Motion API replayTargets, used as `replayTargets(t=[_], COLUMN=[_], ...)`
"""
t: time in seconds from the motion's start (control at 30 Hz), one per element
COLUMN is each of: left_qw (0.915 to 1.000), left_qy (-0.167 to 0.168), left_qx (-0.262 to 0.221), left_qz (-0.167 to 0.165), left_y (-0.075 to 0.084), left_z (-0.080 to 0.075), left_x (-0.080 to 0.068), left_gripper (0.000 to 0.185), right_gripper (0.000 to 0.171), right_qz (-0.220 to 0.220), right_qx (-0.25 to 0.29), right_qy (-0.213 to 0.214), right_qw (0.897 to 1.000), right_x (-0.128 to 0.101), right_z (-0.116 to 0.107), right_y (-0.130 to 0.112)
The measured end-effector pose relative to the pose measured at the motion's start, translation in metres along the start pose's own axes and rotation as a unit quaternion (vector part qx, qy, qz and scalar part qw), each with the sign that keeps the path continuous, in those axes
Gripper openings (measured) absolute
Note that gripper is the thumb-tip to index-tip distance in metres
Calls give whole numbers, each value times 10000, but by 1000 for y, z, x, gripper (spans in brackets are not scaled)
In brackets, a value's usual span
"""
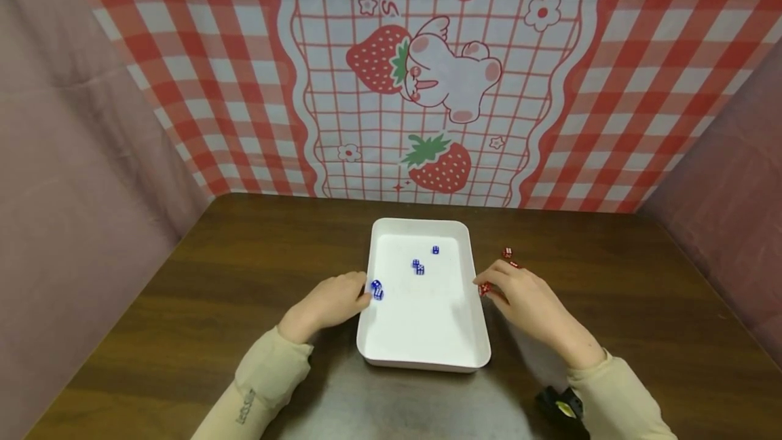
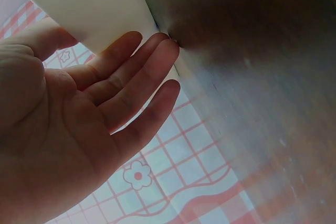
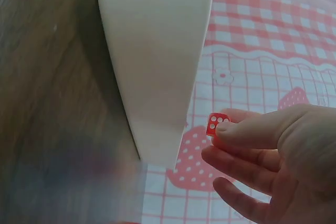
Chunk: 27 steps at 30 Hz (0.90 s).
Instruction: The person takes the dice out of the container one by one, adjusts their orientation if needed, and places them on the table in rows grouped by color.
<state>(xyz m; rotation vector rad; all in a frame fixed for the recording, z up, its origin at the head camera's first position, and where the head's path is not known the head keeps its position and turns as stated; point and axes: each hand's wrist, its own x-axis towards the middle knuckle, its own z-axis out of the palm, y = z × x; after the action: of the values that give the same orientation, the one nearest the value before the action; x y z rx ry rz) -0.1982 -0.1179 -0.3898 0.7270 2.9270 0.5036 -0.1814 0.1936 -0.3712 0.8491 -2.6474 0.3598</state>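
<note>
My left hand point(image 1: 332, 299) is at the left side of a white tray point(image 1: 421, 352). In the left wrist view its fingers point(image 2: 152, 72) lie along the tray's outer wall, while the thumb tip is hidden behind the rim. Just outside the right wall, my right hand point(image 1: 525, 297) pinches a red die point(image 3: 216, 123) between thumb and forefinger; its other fingers are loosely bent. Inside the tray, two blue dice point(image 1: 377, 290) lie by the left wall, two more blue dice point(image 1: 418, 267) touch near the middle, and a single blue die point(image 1: 436, 250) sits farther back.
On the brown wooden table point(image 1: 244, 250), a red die point(image 1: 508, 252) and another red die point(image 1: 514, 264) lie right of the tray, beyond my right hand. A strawberry-patterned cloth point(image 1: 427, 107) hangs behind the table. A black device point(image 1: 561, 405) is by my right sleeve.
</note>
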Motion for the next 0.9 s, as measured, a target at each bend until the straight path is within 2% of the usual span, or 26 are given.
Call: replayTargets(t=[0.5,0.73,0.9], left_qw=[10000,10000,10000], left_qy=[25,14,-24], left_qx=[-3,-25,21], left_qz=[-24,-66,-49], left_y=[-1,0,0], left_z=[0,-1,-1], left_x=[0,0,1], left_gripper=[21,21,20], right_gripper=[16,15,11], right_qz=[588,818,939], right_qx=[30,-30,-87], right_qy=[-85,-344,-724], right_qw=[9982,9961,9929], right_x=[-12,-16,-21], right_z=[-13,-15,-17], right_y=[25,36,42])
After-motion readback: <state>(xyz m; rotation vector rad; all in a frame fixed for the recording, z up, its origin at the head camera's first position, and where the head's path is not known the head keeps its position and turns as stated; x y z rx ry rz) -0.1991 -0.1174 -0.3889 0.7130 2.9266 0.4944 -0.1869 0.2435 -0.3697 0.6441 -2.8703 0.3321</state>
